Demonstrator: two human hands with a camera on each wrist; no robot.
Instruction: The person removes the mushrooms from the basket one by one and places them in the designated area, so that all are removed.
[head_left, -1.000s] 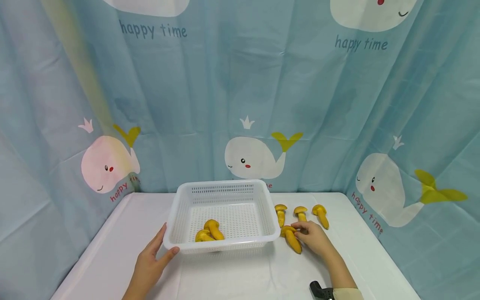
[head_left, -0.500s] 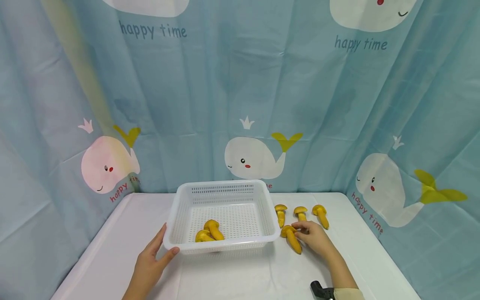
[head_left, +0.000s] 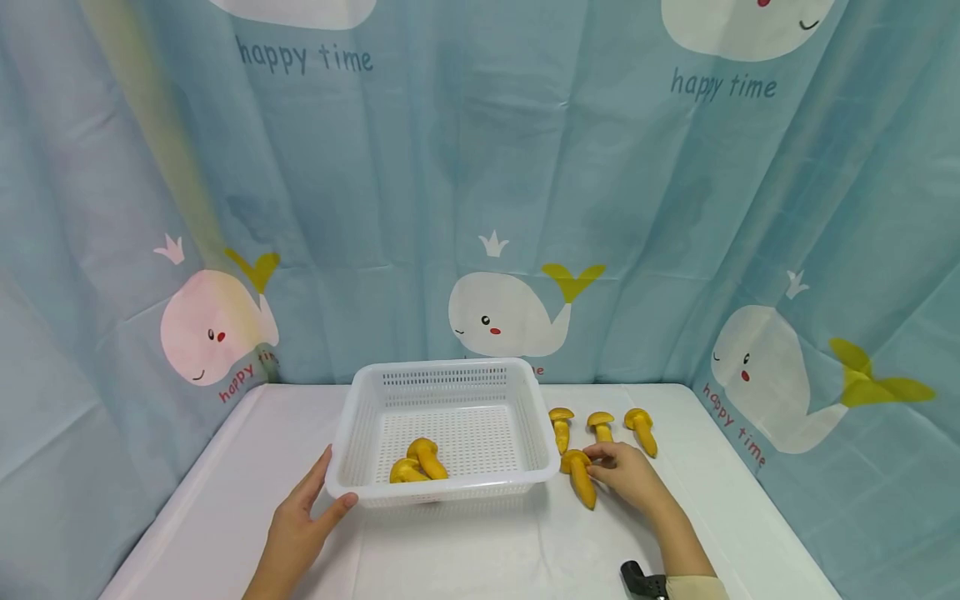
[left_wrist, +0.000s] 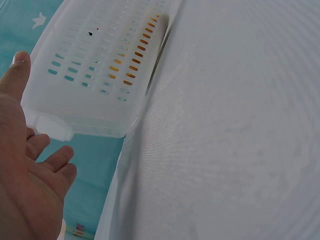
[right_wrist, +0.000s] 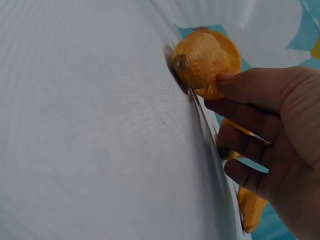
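A white plastic basket point(head_left: 480, 481) with slotted walls stands on the table, two yellow mushrooms point(head_left: 426, 458) lying in its front left part. At its front left corner is my left hand point(head_left: 296, 517), thumb and fingers spread around the corner. The left wrist view shows the thumb point(left_wrist: 16, 75) along the basket's wall and the other fingers below the rim. My right hand point(head_left: 633, 477) pinches the cap of a mushroom point(head_left: 581, 479) beside the basket's right side. In the right wrist view its thumb overlaps that mushroom point(right_wrist: 205, 57), the remaining fingers loosely bent.
Behind the right hand a row of mushrooms lies on the white table point(head_left: 450, 550): one by the basket point(head_left: 561, 429), a middle one point(head_left: 601, 426) partly hidden by the hand, and a right one point(head_left: 641, 432). A blue curtain point(head_left: 375, 208) with whales encloses the table.
The mushroom at my right hand has turned slightly, its stem end swinging left. My left hand, the basket and the other mushrooms stay where they were.
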